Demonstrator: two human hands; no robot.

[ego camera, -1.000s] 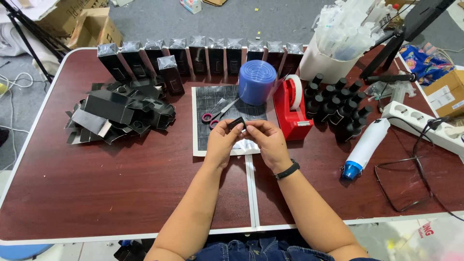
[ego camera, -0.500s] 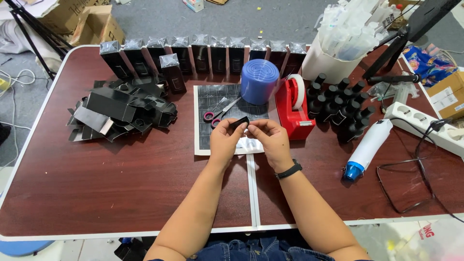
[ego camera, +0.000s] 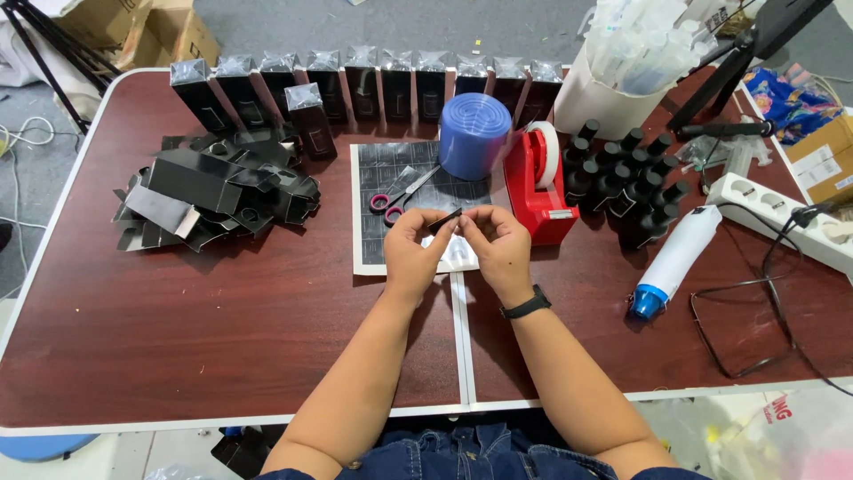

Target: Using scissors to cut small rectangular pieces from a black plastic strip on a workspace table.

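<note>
While pinched at both ends, small black strip (ego camera: 445, 221) held up over the dark cutting mat (ego camera: 378, 258), mid-table. Gripped by left hand (ego camera: 411, 253) and right hand (ego camera: 500, 247), fingers closed on it. Pink scissors (ego camera: 397, 196) just behind; blue roll (ego camera: 474, 135) and red tape holder (ego camera: 536, 182) near.

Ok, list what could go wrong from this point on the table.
1. The left hand and right hand pinch a small black piece only at the fingertips; it may slip.
2. The scissors lie just beyond the hands; a reach forward could catch them.
3. The black bottles stand crowded by the red tape dispenser; a nudge could topple some.
</note>
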